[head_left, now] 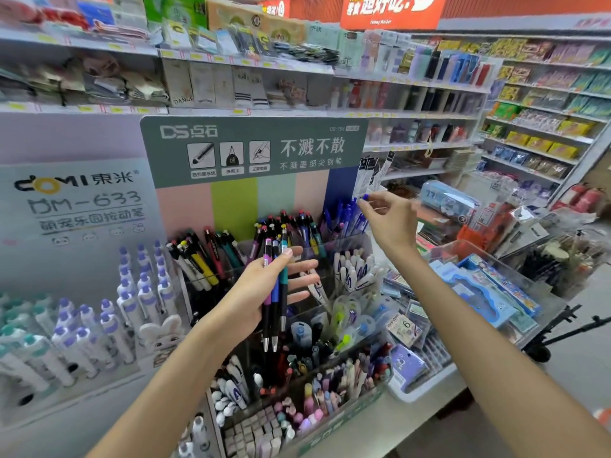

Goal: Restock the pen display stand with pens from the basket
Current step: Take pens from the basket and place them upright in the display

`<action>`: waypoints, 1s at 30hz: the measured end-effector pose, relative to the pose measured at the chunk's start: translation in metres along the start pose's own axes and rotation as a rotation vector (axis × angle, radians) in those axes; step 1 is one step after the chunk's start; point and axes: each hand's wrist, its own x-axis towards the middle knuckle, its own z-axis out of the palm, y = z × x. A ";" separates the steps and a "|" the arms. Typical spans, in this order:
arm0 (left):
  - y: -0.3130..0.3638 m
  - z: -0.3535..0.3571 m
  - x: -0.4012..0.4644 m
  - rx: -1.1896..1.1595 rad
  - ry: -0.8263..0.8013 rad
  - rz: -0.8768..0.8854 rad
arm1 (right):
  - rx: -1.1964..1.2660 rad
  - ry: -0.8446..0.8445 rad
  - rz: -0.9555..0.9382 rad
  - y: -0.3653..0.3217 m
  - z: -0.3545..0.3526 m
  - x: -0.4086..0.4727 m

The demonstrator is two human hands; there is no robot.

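In front of the tiered pen display stand (258, 153), the left hand (261, 292) holds three pens (275, 292) upright, tips down, under its thumb; the barrels are purple, blue and teal over black, and the fingers stretch out straight. Farther back, the right hand (390, 219) reaches up to the rear right compartment, thumb and forefinger pinching the top of a blue pen (363, 201) standing among other blue pens (344, 219).

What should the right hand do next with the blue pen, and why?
Probably lower the blue pen into the back-right compartment: the right hand pinches its top just above the blue pens standing there. The left hand holds three more pens.
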 end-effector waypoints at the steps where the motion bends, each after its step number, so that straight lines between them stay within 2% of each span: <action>1: 0.001 -0.001 -0.001 0.003 -0.011 -0.005 | -0.082 -0.035 -0.013 -0.002 0.001 0.002; 5: 0.005 -0.001 -0.003 0.004 -0.036 -0.023 | -0.268 -0.194 -0.028 -0.010 -0.003 0.012; 9: 0.006 0.001 -0.008 0.037 -0.069 -0.025 | -0.326 -0.331 0.021 -0.010 -0.012 0.032; 11: 0.006 0.002 -0.009 0.057 -0.082 -0.026 | -0.277 -0.375 0.060 -0.010 -0.019 0.042; 15: 0.006 0.000 -0.011 0.075 -0.095 -0.030 | -0.158 -0.313 0.057 -0.018 -0.032 0.051; 21: 0.005 0.003 -0.010 0.045 -0.094 -0.040 | -0.316 -0.378 -0.003 -0.009 -0.013 0.024; 25: 0.005 0.005 -0.010 0.019 -0.090 -0.044 | -0.323 -0.347 0.039 -0.001 -0.006 0.015; 28: 0.007 0.008 -0.010 0.029 -0.082 -0.045 | -0.341 -0.382 0.045 0.000 -0.006 0.013; 30: 0.007 0.010 -0.012 0.069 -0.092 -0.037 | -0.250 -0.268 0.062 -0.004 -0.008 0.004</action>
